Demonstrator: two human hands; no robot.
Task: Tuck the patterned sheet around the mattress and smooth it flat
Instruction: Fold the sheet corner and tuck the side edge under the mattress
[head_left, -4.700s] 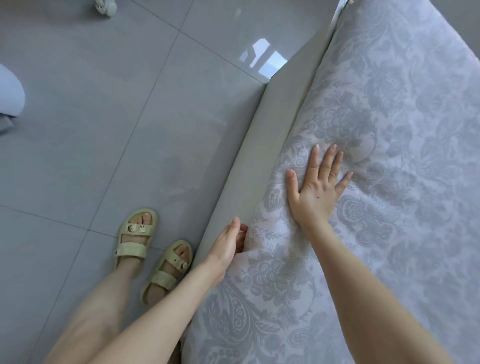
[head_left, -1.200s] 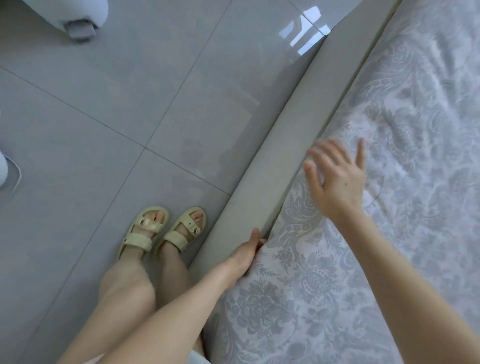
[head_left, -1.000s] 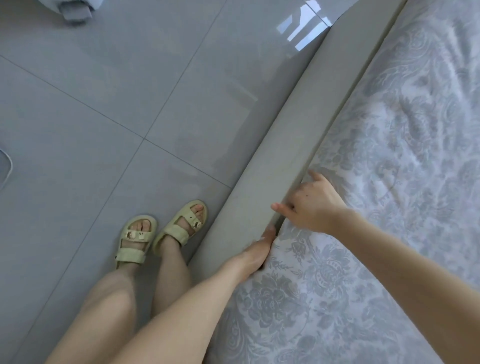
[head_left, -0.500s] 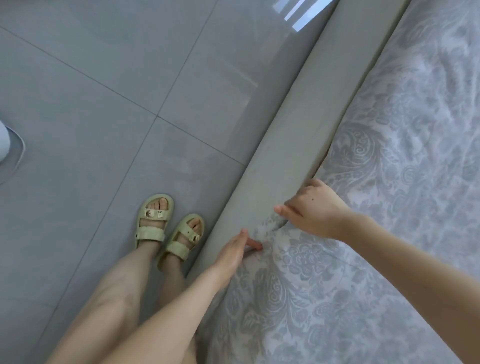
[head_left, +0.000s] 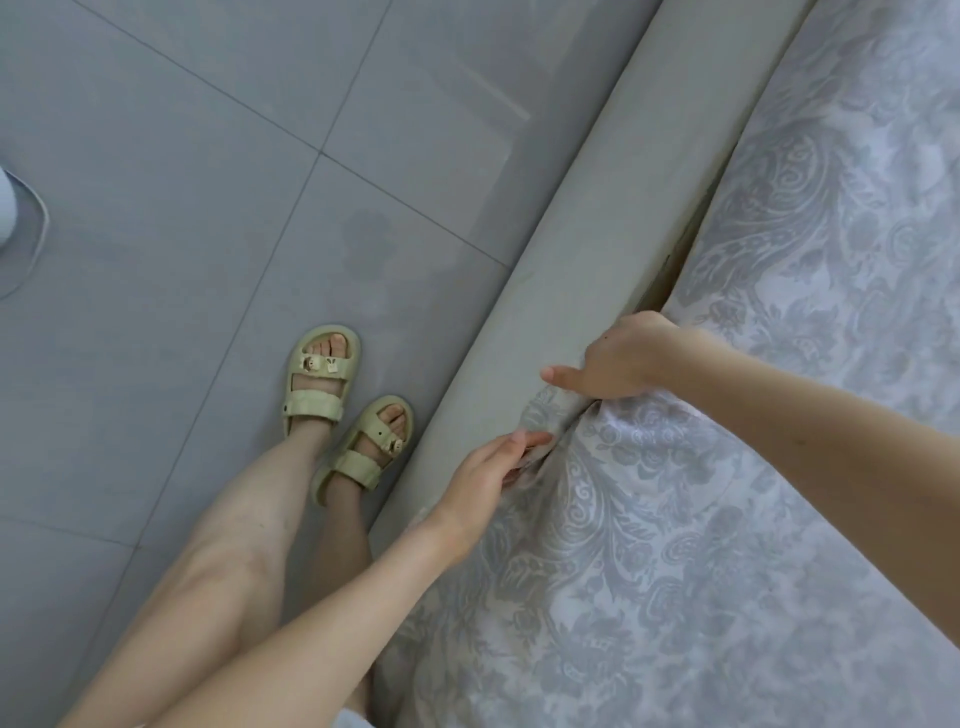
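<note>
The patterned sheet (head_left: 675, 545) lies spread beside the grey bed frame rail (head_left: 587, 234), its edge bunched against the rail. The left hand (head_left: 488, 467) pinches a fold of that edge. The right hand (head_left: 618, 364) curls over the edge into the gap, fingertips hidden.

The patterned sheet (head_left: 727, 519) lies spread inside the grey padded bed frame (head_left: 597, 249), bunched against its rail. Beside the frame, on the grey tiled floor (head_left: 182, 156), stand two worn pale green sandals (head_left: 321, 376); a white object (head_left: 18, 234) sits at the left edge
</note>
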